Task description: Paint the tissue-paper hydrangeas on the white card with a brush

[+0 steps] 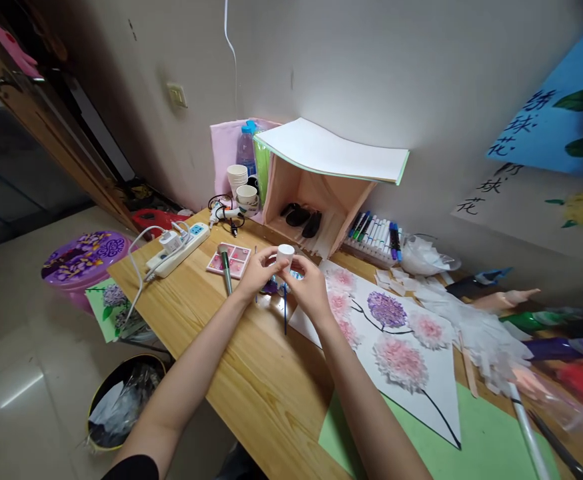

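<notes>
A small white cylindrical bottle (285,255) stands upright between my two hands, above the wooden table (251,360). My left hand (260,270) is closed round its left side, and my right hand (309,283) is closed round its right side. Just below the hands, a thin blue stick (285,310) and a shiny, partly hidden object show. To the left lies a pink palette (239,260) with a green-handled brush (226,268) across it. At the right is a white sheet (366,347) with pink and purple flowers.
A power strip (179,251) and a glue gun (224,213) lie at the left. Behind stands an open pink box (286,180) beside paper cups (237,177). Markers (376,233), white tissue strips (464,320) and paint bottles (534,320) are at the right. A bin (126,400) stands on the floor.
</notes>
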`<state>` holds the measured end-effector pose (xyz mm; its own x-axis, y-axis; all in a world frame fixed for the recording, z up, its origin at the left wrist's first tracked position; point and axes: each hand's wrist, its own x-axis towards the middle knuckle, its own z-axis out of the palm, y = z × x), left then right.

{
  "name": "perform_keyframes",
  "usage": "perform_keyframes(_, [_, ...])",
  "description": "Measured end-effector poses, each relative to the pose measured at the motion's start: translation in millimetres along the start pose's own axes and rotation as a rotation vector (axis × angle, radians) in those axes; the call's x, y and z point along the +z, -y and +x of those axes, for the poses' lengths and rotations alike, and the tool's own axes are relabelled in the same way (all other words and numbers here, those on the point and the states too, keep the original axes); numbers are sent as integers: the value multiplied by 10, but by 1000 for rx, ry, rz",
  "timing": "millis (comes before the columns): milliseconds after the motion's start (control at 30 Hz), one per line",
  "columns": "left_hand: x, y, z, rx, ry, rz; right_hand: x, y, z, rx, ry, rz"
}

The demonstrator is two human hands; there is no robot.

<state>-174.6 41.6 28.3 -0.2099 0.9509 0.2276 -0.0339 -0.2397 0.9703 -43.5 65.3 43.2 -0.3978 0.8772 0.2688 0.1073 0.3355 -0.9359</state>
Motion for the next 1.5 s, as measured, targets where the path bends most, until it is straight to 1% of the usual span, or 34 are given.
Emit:
perform_keyframes(133, [-17, 13, 16, -32, 48, -45, -14, -57, 31, 23, 10, 27])
perform_keyframes(300, [15, 4, -2, -54, 90, -65, -24, -49, 41, -29, -20, -34])
perform_keyframes(533, [55, 50, -18, -35, 28, -48, -38, -68, 43, -2, -27, -28])
perform_keyframes(867, [80, 70, -17, -47, -46, -13, -19, -141, 67, 36, -84, -29])
perform_keyframes(1100, [76, 62, -21, -37, -65, 12, -15, -150, 69, 52, -92, -27])
perform_keyframes(1500, [81, 116, -18, -16, -88, 26, 14, -159, 62, 63, -132, -34])
